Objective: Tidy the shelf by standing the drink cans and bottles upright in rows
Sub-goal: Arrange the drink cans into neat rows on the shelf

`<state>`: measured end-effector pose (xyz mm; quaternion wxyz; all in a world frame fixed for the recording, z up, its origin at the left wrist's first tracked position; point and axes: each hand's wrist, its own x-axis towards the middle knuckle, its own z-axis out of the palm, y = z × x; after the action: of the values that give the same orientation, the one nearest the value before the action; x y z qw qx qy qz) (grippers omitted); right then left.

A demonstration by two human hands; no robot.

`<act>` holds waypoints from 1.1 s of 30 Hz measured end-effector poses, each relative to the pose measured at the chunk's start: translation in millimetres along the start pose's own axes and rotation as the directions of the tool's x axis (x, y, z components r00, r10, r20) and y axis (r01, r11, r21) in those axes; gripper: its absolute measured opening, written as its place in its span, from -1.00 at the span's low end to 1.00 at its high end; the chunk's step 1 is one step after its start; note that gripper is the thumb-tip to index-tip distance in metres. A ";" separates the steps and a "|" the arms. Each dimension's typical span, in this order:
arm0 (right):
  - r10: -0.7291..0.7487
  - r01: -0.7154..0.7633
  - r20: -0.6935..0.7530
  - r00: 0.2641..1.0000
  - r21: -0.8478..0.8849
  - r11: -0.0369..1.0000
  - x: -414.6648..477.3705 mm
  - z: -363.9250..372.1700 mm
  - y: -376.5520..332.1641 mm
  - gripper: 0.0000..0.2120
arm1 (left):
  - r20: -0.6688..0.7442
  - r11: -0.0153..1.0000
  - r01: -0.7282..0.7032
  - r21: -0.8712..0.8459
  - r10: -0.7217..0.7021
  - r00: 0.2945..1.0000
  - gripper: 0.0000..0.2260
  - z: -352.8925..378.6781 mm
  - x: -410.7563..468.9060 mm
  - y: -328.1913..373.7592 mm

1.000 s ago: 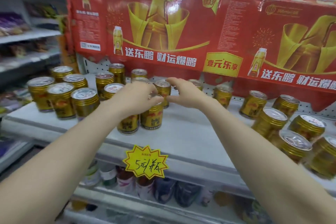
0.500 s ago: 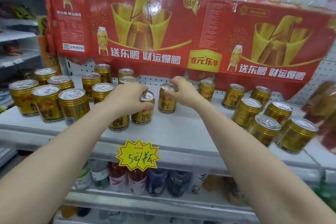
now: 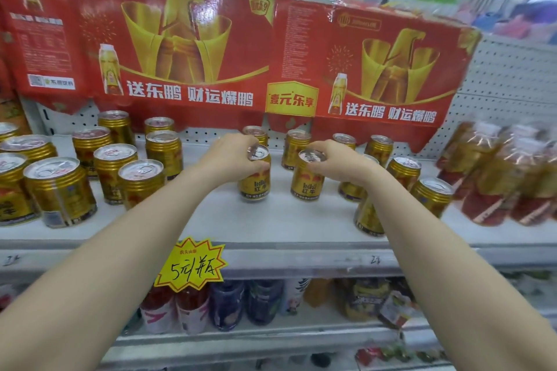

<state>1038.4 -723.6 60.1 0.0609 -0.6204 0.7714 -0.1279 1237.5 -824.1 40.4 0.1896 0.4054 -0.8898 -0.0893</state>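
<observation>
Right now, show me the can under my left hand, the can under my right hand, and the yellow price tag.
Left-hand can (image 3: pixel 254 182): head view, on its front label.
Right-hand can (image 3: pixel 308 187): head view, on its front label.
Yellow price tag (image 3: pixel 191 265): head view, on the handwritten middle.

Gold cans (image 3: pixel 60 190), red bull motif; red-gold banner (image 3: pixel 193 39); yellow starburst tag (image 3: pixel 190 263); blurred bottles (image 3: pixel 488 178) seemingly red-amber.

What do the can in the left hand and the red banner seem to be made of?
Can: probably metal, glossy gold print; its silvery pull-tab lid glints. Red banner: apparently printed cardboard, slightly glossy; torn lower edge and fold creases.
</observation>
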 end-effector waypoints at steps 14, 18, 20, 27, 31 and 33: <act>-0.076 0.075 -0.009 0.997 -0.096 0.993 13.2 1.5 2.8 -0.66 | 0.091 1.000 -0.011 0.026 0.008 0.996 -0.61 5.8 18.3 -6.9; -0.096 0.095 -0.002 0.995 -0.133 0.987 16.1 5.1 6.6 -0.80 | 0.088 0.998 -0.051 0.034 0.048 0.995 -0.71 8.7 18.6 -6.4; -0.119 0.116 -0.007 0.993 -0.154 0.981 15.2 6.5 8.4 -0.72 | 0.095 0.998 -0.068 0.009 0.067 0.993 -0.73 10.8 18.8 -8.1; -0.161 0.154 -0.007 0.987 -0.247 0.957 18.3 12.3 13.1 -0.67 | 0.117 0.997 -0.071 0.010 0.069 0.991 -0.70 11.0 15.1 -5.7; -0.197 0.182 -0.019 0.980 -0.304 0.935 21.0 16.1 19.3 -0.64 | 0.082 0.995 -0.077 0.064 0.072 0.994 -0.70 12.6 8.5 -5.8; -0.203 0.185 -0.022 0.979 -0.320 0.929 21.1 17.4 20.2 -0.63 | 0.041 0.990 -0.098 0.101 0.095 0.995 -0.68 10.8 3.0 -7.6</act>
<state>1019.1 -742.3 39.2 -0.0735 -0.6916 0.7181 -0.0251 1236.5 -831.3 29.0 0.1566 0.3694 -0.9150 -0.0415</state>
